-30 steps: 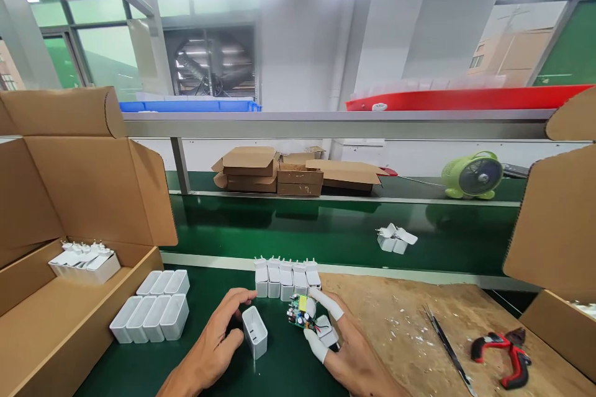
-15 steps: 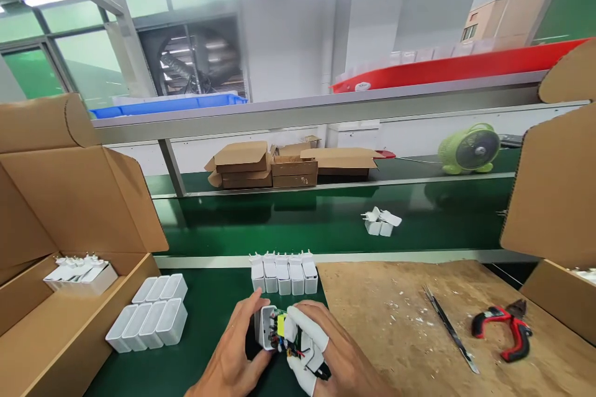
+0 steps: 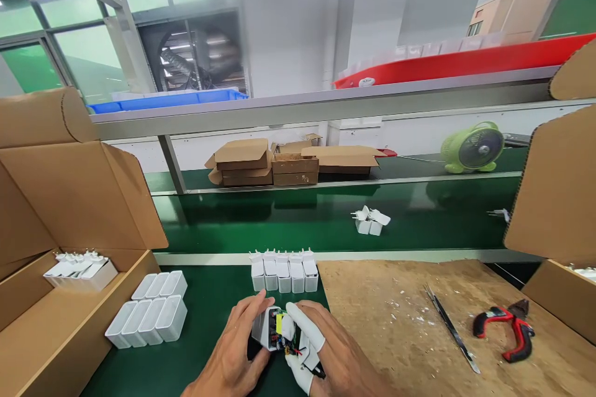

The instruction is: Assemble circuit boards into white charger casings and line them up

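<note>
We work at a long green counter (image 3: 214,322), and we place everything by the brown board (image 3: 395,335) lying on it. Well left of the brown board, we see the largest open cardboard box (image 3: 93,335), with white parts at its far end. Another cardboard box (image 3: 556,198) stands at the brown board's right edge. Next come our hands, both just left of the brown board, both bent and grasping. Between the left box and the brown board sits a group of open white cups (image 3: 151,310). A row of pronged white units (image 3: 284,273) stands just beside the brown board's far left corner. On the brown board's right part we have red-handled pliers (image 3: 518,334), and left of them slim tweezers (image 3: 451,327). Left of the brown board, our left hand (image 3: 237,341) grips a white casing (image 3: 261,329), tilted. Nearer the brown board, our white-capped right hand (image 3: 328,347) pinches a circuit board (image 3: 282,330) at the casing's mouth; how deep it sits we cannot tell.
</note>
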{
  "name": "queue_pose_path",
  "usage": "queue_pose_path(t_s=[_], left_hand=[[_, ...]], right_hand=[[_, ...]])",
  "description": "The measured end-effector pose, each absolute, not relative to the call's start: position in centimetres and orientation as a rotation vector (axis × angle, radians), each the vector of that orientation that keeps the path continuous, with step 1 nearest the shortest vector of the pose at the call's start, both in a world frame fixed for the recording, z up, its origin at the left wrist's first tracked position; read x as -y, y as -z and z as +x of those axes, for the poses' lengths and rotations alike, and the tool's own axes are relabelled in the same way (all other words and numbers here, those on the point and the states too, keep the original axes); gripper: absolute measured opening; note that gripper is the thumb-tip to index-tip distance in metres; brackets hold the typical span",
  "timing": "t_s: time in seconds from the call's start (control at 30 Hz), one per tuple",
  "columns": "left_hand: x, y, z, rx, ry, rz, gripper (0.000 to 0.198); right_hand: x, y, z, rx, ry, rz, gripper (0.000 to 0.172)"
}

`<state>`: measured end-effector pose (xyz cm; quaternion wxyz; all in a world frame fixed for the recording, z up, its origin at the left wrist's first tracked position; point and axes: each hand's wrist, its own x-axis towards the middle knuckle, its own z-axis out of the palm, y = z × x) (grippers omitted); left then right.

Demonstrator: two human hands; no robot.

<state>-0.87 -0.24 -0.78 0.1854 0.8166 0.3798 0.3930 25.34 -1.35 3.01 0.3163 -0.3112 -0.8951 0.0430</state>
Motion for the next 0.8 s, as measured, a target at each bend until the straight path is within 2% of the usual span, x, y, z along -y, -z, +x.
queue_pose_path(t_s=[0.47,0.67,0.8], left_hand=[[0.4,0.3,-0.8,-1.08,-1.041,2.313,0.09],[0.5,0.1,-0.7,-1.085,-1.058,2.291,0.087],[0.5,0.0,-0.7,-1.095,-1.062,2.312,0.087]], right_hand=[[1.7,-3.9,25.2,2.4,0.004,-0.826,0.08],[1.8,-4.6,25.0,2.394,-0.08,-0.835,0.074],[1.9,-4.4,25.0,2.378,-0.074,-0.827,0.077]])
